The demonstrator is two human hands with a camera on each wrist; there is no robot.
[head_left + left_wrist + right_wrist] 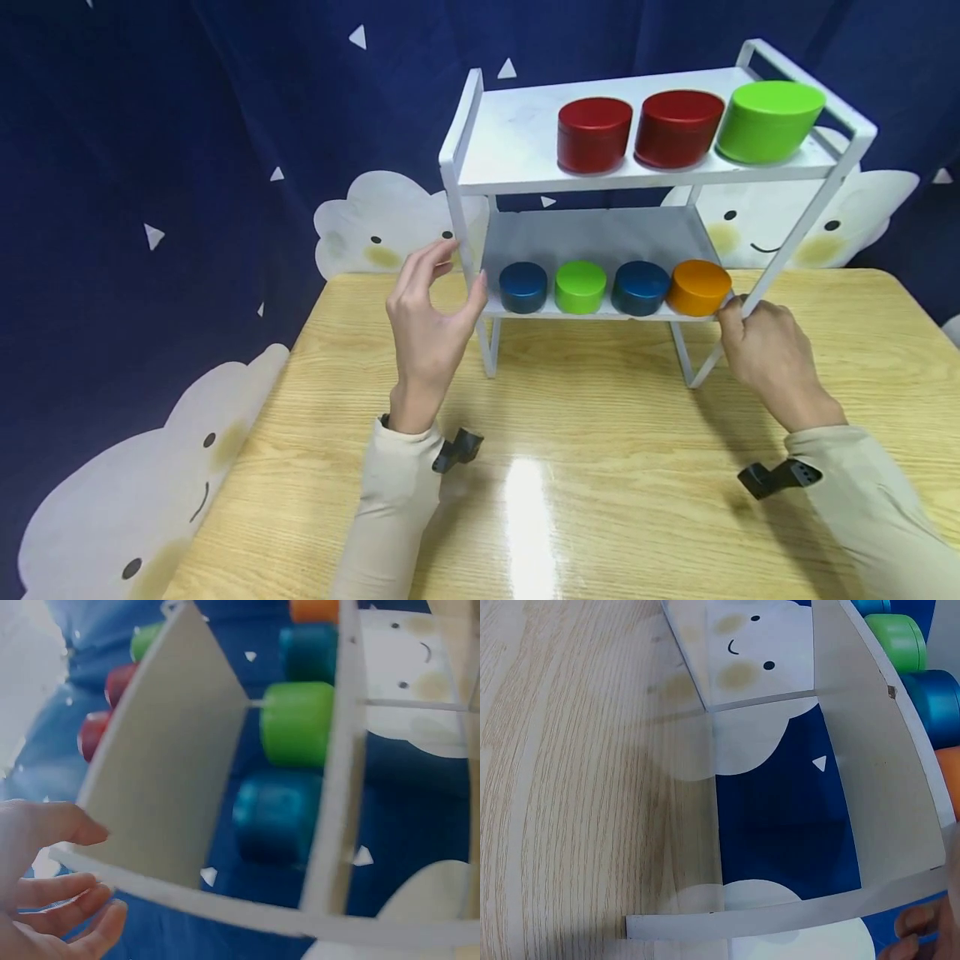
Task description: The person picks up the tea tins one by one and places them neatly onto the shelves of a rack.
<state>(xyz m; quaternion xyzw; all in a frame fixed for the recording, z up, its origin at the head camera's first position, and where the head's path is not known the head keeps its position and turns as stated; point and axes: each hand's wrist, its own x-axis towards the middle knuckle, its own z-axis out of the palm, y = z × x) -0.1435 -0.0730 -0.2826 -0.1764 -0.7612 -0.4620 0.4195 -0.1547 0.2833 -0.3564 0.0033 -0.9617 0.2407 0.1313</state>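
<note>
A white two-tier rack point(540, 187) stands over the wooden table. My left hand point(427, 333) is at its left front post, thumb and fingers spread to either side with a gap between them. In the left wrist view the thumb and fingertips are right by the rack's edge. My right hand point(772, 350) grips the rack at the right post, by the corner of the lower shelf; part of its fingers is hidden. Close to that hand sits an orange round tin point(699, 288). A blue tin point(523, 287) is nearest the left hand.
On the lower shelf a green tin point(580, 287) and another blue tin point(641, 288) stand in the row. The upper shelf bears two red tins point(594, 136) and a larger green tin point(769, 122). A dark blue curtain point(187, 125) with clouds hangs behind the wooden table point(600, 433).
</note>
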